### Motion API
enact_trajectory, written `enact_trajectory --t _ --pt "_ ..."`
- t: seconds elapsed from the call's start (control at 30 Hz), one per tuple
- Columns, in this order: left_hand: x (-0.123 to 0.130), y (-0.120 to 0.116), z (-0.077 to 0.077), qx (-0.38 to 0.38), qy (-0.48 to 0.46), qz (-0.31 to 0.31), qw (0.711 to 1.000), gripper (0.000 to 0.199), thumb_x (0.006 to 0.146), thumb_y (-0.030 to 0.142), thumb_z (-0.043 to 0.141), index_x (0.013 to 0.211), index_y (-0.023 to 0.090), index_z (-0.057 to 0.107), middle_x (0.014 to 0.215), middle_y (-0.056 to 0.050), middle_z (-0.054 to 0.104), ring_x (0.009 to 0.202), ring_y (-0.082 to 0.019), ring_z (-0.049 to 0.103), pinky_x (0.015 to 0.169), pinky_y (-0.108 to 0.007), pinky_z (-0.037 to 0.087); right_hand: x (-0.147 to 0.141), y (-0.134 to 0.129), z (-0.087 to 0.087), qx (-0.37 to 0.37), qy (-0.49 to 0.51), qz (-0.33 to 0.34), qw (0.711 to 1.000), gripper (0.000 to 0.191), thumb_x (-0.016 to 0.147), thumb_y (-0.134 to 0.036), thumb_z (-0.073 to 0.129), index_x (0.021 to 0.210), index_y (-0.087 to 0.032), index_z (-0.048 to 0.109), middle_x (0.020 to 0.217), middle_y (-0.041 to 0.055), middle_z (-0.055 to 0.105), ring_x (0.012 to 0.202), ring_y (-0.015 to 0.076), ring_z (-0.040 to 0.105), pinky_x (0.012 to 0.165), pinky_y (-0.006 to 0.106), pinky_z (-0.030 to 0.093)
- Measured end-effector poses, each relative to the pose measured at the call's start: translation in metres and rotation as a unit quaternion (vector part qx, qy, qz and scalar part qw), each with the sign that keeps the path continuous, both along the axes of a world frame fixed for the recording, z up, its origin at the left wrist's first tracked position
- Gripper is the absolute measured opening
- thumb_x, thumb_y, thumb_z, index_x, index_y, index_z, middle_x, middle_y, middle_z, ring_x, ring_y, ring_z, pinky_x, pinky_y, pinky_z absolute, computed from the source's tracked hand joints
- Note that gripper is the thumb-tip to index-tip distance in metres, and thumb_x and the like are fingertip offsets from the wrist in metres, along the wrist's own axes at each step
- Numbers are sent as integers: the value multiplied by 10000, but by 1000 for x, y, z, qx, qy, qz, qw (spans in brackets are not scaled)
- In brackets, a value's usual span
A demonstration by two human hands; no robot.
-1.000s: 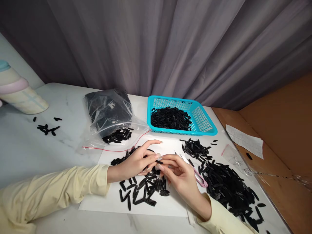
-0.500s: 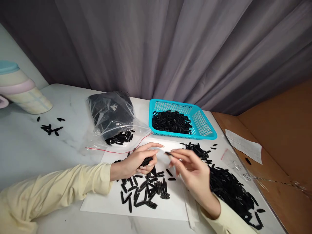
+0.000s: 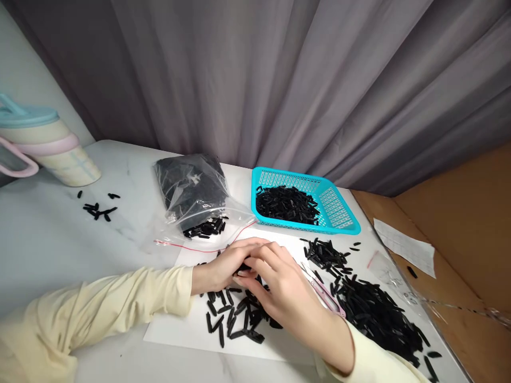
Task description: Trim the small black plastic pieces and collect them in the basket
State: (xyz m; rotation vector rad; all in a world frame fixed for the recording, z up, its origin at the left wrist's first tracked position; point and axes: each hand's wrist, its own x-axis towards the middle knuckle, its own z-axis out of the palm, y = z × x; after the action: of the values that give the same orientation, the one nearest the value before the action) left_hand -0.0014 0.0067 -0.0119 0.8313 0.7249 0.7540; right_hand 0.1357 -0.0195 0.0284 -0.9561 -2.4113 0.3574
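My left hand (image 3: 221,270) is curled around a bunch of small black elongated pieces (image 3: 242,269), mostly hidden by the fingers. Over it lies my right hand (image 3: 285,287), its thumb and fingers closing on the pieces at the left palm. How many it grips is hidden. Beneath both hands, loose black pieces (image 3: 247,335) lie scattered on a white sheet (image 3: 179,332). Pink-handled scissors (image 3: 329,300) lie partly hidden beside my right hand.
A turquoise basket (image 3: 339,213) of black pieces stands at the back. To its left is a clear zip bag (image 3: 191,186), also with black pieces. Heaps of pieces (image 3: 379,319) lie at right. A tumbler (image 3: 67,154) and a few stray pieces (image 3: 98,211) are at left.
My right hand has moved left, bringing a pinched black piece to the left hand; the two now overlap. The pink-handled scissors have come into sight. The view has shifted slightly.
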Motion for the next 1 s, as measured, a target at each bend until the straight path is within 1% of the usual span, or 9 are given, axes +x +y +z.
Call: enact_trajectory --t 0.07,0.13,0.27,0.37,0.47,0.57,0.63,0.8,1.0 --pt "1 -1 0 11 5 19 1000 183 749 207 540 901 145 620 790 -21 584 605 -102 492 488 -195 346 -7 -5 -8 -1 -8 -17 1000 97 870 -167 532 803 -168 602 847 96 613 818 241 506 707 380 454" --pt "1 -2 0 -3 10 16 1000 189 726 196 564 904 156 613 718 0 562 577 -99 488 477 -189 338 -8 -4 -13 -12 18 -24 999 87 842 -122 549 788 -166 600 809 84 589 803 236 494 689 365 449" --pt "-1 -3 -4 -47 12 -12 999 261 706 225 616 958 192 556 582 72 454 381 -29 299 365 -151 189 -3 0 -12 -75 103 -31 991 139 828 -96 557 729 -186 595 773 58 578 803 219 515 692 334 450" --pt "-3 -3 -3 -54 -6 -38 998 294 748 316 626 998 204 519 477 117 345 343 -23 194 341 -141 121 3 -1 -6 -145 183 -60 970 124 848 -153 564 746 -197 620 804 54 613 804 203 556 714 322 453" --pt "-3 -2 2 -42 -9 -60 997 274 789 330 604 1012 191 524 458 112 357 341 -24 201 337 -139 121 13 -3 -6 -263 273 -117 918 113 848 -259 597 765 -195 639 684 20 612 633 153 554 615 280 454" --pt "-3 -1 5 -36 0 -74 997 242 835 327 549 1030 183 536 493 85 430 339 -20 210 331 -136 131 24 -7 -15 -406 371 -135 824 173 825 -348 627 783 -180 626 624 1 605 499 111 515 471 229 430" --pt "-3 -1 5 -31 5 -82 996 238 852 317 526 1045 180 535 489 82 439 336 -21 215 327 -133 137 30 -10 -24 -455 417 -122 778 194 811 -363 644 798 -171 624 662 15 632 502 108 535 449 215 436" --pt "-2 -3 5 -6 23 -90 996 250 856 310 523 1067 177 532 489 75 459 335 -25 251 325 -127 150 35 -15 -45 -478 440 -100 754 178 817 -351 647 826 -175 626 646 1 647 450 98 568 471 219 450" --pt "-1 -4 8 -20 55 -86 995 291 859 338 515 1096 169 524 491 62 479 336 -24 236 328 -127 140 35 -14 -49 -472 481 -94 733 147 810 -320 663 828 -179 625 674 4 681 499 112 633 515 220 495"
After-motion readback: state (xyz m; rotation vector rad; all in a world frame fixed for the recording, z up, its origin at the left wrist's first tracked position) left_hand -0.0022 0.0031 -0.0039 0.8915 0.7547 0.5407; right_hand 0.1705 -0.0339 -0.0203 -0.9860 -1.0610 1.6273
